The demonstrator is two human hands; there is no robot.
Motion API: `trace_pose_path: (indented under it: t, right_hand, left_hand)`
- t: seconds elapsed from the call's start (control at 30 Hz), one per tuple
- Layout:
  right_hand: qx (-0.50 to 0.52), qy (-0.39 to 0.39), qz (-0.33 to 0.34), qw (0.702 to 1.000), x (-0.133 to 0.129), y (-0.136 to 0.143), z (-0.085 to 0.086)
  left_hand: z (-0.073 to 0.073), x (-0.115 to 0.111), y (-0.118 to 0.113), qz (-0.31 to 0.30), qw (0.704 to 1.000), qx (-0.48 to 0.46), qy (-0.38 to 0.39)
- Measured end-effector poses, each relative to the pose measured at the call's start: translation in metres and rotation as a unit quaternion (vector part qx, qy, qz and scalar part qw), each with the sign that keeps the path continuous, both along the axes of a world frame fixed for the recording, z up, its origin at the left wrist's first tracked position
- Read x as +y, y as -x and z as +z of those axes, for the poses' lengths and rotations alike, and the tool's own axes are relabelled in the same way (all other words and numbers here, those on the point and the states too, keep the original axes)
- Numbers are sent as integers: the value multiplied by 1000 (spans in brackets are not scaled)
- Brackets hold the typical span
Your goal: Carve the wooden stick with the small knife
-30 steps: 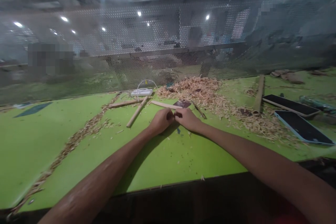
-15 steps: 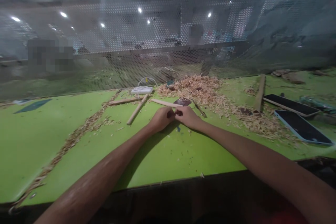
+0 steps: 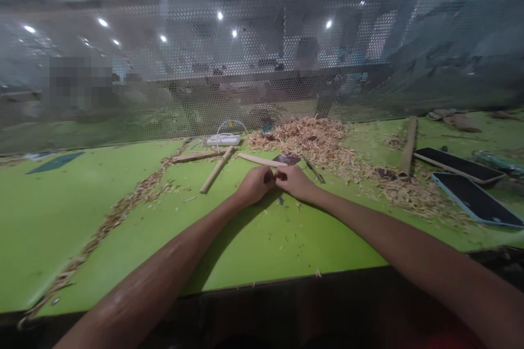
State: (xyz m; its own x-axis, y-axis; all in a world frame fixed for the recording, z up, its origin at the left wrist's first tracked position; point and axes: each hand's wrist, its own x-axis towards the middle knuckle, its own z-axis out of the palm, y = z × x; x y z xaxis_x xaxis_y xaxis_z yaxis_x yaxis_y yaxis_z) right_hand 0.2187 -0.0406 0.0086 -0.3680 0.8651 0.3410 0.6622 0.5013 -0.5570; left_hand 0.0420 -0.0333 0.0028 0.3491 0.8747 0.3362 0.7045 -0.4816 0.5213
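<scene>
My left hand [image 3: 257, 184] and my right hand [image 3: 295, 181] meet fingertip to fingertip over the middle of the green table [image 3: 262, 245]. Both have curled, pinching fingers; whatever lies between them is too small or hidden to name. Just beyond the fingers is a pale, slightly curved wooden stick [image 3: 262, 160], next to a dark flat piece [image 3: 287, 158]. A thin dark tool [image 3: 314, 170] lies to the right of it. On the left, a second wooden stick [image 3: 216, 170] leans across a browner strip of wood [image 3: 195, 157].
A heap of wood shavings [image 3: 307, 133] spreads rightward. Two phones [image 3: 477, 199] lie at the right by a long wooden piece [image 3: 408, 147]. A white power strip [image 3: 223, 140] with a cable sits at the back, before a perforated screen [image 3: 229, 87]. A dark green sheet [image 3: 55, 162] is far left.
The view has shifted slightly, so everything sits a little further right. Both hands keep the same pinched pose, fingertips together.
</scene>
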Motion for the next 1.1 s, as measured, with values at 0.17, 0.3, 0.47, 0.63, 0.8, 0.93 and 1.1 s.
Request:
trace_pose_path:
  t: [0.17,0.3,0.47,0.63,0.8,0.93,1.1]
  right_hand:
    - [2,11,-8,1000,0,0,2]
    - [7,18,-16,1000,1,0,2]
    - [2,22,-14,1000,1,0,2]
    - [6,28,-9,1000,1,0,1]
    - [13,31,-5,999,-1,0,1]
    - [13,31,-6,999,-2,0,1]
    - [-1,13,0,1000,-2,1,0]
  left_hand:
    - [0,1,-1,7,1000,4,0]
    - [-2,5,1,4,1000,5,-6]
    - [-3,7,3,-8,1000,1,-6]
    - [-3,6,4,0,1000,-2,9]
    - [-4,6,5,-9,1000,1,7]
    - [-5,5,4,-10,1000,7,-5]
    - [-8,4,4,-11,999,13,-31]
